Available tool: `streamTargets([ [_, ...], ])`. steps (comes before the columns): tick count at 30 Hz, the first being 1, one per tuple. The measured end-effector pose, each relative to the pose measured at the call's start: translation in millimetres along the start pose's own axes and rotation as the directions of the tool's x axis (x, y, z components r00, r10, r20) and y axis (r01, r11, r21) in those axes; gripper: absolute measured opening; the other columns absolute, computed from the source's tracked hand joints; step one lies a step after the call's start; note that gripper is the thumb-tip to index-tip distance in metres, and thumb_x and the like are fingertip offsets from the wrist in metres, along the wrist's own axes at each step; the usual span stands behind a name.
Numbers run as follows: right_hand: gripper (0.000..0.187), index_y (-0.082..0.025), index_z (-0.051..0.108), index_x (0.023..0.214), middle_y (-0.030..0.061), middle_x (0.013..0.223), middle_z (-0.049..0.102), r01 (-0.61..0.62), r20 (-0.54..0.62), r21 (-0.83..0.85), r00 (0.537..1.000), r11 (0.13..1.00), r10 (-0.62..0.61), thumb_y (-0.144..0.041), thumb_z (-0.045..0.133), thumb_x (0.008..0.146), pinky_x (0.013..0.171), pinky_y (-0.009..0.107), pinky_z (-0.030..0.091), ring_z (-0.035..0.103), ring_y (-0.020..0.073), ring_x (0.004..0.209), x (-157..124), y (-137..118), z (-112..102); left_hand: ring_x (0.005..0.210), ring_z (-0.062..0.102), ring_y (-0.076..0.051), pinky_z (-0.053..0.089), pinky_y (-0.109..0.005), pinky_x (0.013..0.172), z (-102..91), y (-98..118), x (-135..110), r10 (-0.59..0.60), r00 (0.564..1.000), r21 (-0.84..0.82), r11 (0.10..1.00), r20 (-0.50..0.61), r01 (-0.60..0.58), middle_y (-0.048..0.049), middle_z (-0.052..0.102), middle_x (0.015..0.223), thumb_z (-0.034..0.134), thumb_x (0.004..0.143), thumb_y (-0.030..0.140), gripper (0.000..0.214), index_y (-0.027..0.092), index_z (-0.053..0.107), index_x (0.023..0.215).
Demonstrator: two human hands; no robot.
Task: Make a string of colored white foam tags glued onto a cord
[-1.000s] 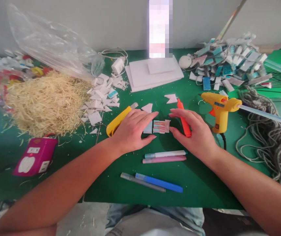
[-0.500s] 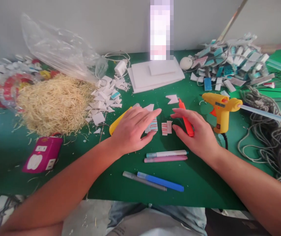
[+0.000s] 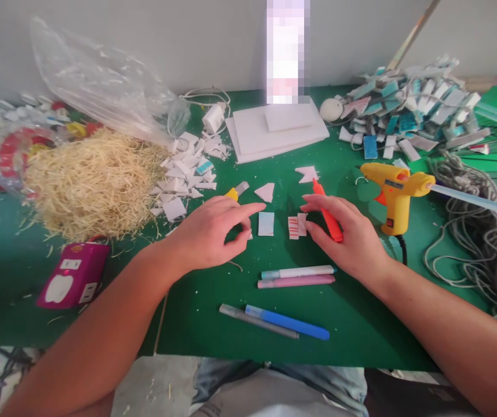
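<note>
My right hand point(image 3: 339, 223) is curled round a red-orange marker point(image 3: 330, 217), its tip pointing away from me. Beside its thumb lie two small foam pieces, one a red-striped piece point(image 3: 293, 227) and the other a plain pinkish one point(image 3: 302, 224). My left hand point(image 3: 220, 231) hovers low over the table with its index finger stretched out. Its thumb and another finger curl together, a white sliver showing at their tips; what they hold is mostly hidden. A pale blue square point(image 3: 266, 223) lies right of these fingertips. Behind the left hand, a yellow cutter point(image 3: 232, 193) is partly covered.
Several capped markers, among them a blue marker point(image 3: 287, 322), lie in front. A yellow glue gun point(image 3: 390, 188) stands right, near grey yarn point(image 3: 483, 231). Foam scraps point(image 3: 185, 174), wood shavings point(image 3: 96, 179) and a purple power adapter point(image 3: 72, 275) are left. White sheets point(image 3: 248, 139) lie behind.
My left hand has moved left, its thumb and fingers drawing together. The striped blue piece under it is out of sight and a plain pale blue square shows. My right hand has barely moved.
</note>
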State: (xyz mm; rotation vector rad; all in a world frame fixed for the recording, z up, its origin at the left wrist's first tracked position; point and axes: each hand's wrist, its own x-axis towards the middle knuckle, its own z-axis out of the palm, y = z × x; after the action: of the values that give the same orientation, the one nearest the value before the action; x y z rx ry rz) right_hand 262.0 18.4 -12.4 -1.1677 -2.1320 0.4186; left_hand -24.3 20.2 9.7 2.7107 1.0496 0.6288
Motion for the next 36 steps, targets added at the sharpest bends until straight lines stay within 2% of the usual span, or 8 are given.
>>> streamTargets([
  [5,0.031,-0.025,0.066,0.126,0.0064,0.106,0.083,-0.015,0.004,0.007,1.000,1.000,0.015,-0.021,0.062,0.096,0.095,0.047,0.062,0.077,0.0272,0.108,-1,2,-1,0.084,0.070,-0.022,0.056,-0.034,0.080,-3.8,-4,0,0.077,0.986,0.254,0.966,-0.145,-0.038,-0.0068,0.078,0.092,0.052,0.095,0.008,0.039,0.008,0.063,0.132],
  [7,0.031,-0.025,0.066,0.126,0.0063,0.106,0.083,-0.016,0.010,0.005,1.000,1.000,0.016,-0.021,0.062,0.096,0.095,0.047,0.062,0.077,0.0272,0.109,-1,2,-1,0.082,0.070,-0.022,0.057,-0.034,0.078,-7.9,-2,-1,0.065,0.989,0.287,0.957,-0.130,-0.025,-0.0062,0.078,0.091,0.053,0.096,0.010,0.036,0.009,0.064,0.130],
  [12,0.032,-0.025,0.066,0.127,0.0060,0.106,0.083,-0.016,0.016,0.009,1.000,1.000,0.016,-0.021,0.061,0.096,0.095,0.046,0.062,0.076,0.0269,0.109,-1,2,-1,0.085,0.072,-0.026,0.058,-0.037,0.076,-11.4,5,-6,-0.023,1.000,0.363,0.931,0.002,0.020,-0.0094,0.078,0.096,0.062,0.097,0.028,0.038,0.009,0.065,0.129],
  [15,0.031,-0.024,0.066,0.126,0.0061,0.105,0.083,-0.012,0.017,0.000,1.000,1.000,0.012,-0.020,0.062,0.096,0.095,0.046,0.062,0.076,0.0267,0.108,-1,1,-1,0.088,0.072,-0.028,0.058,-0.039,0.078,-9.7,7,-9,-0.037,0.998,0.356,0.934,0.058,0.014,-0.0106,0.078,0.099,0.063,0.096,0.030,0.042,0.008,0.065,0.132],
  [19,0.030,-0.024,0.066,0.126,0.0063,0.105,0.083,-0.007,0.016,0.004,1.000,1.000,0.007,-0.020,0.061,0.097,0.095,0.046,0.062,0.076,0.0267,0.107,0,1,-1,0.091,0.072,-0.027,0.058,-0.040,0.084,-6.0,6,-9,0.003,0.995,0.304,0.952,0.102,-0.034,-0.0096,0.077,0.095,0.057,0.099,0.021,0.040,0.006,0.063,0.136],
  [24,0.033,-0.026,0.065,0.126,0.0053,0.106,0.083,0.004,0.032,0.007,0.999,1.000,-0.004,-0.019,0.063,0.094,0.097,0.048,0.061,0.076,0.0271,0.108,0,0,1,0.098,0.072,-0.027,0.059,-0.040,0.089,2.7,3,-7,0.027,0.996,0.236,0.971,0.080,-0.045,-0.0125,0.077,0.104,0.055,0.100,0.019,0.042,0.005,0.059,0.139],
  [31,0.041,-0.026,0.066,0.128,0.0064,0.109,0.083,0.035,0.038,0.032,0.999,0.999,-0.037,-0.014,0.064,0.089,0.098,0.048,0.061,0.076,0.0274,0.110,1,-1,4,0.104,0.072,-0.026,0.060,-0.039,0.096,10.5,3,-4,0.040,0.999,0.235,0.971,0.010,-0.041,-0.0126,0.077,0.111,0.054,0.100,0.015,0.042,0.006,0.056,0.141],
  [36,0.039,-0.026,0.067,0.128,0.0068,0.107,0.083,0.005,0.040,0.037,0.999,0.999,-0.006,-0.017,0.064,0.090,0.097,0.052,0.061,0.076,0.0288,0.109,2,-3,4,0.109,0.071,-0.026,0.059,-0.042,0.102,15.5,4,1,0.022,0.999,0.154,0.988,-0.047,-0.014,-0.0140,0.076,0.120,0.057,0.102,0.025,0.045,0.009,0.052,0.144],
])
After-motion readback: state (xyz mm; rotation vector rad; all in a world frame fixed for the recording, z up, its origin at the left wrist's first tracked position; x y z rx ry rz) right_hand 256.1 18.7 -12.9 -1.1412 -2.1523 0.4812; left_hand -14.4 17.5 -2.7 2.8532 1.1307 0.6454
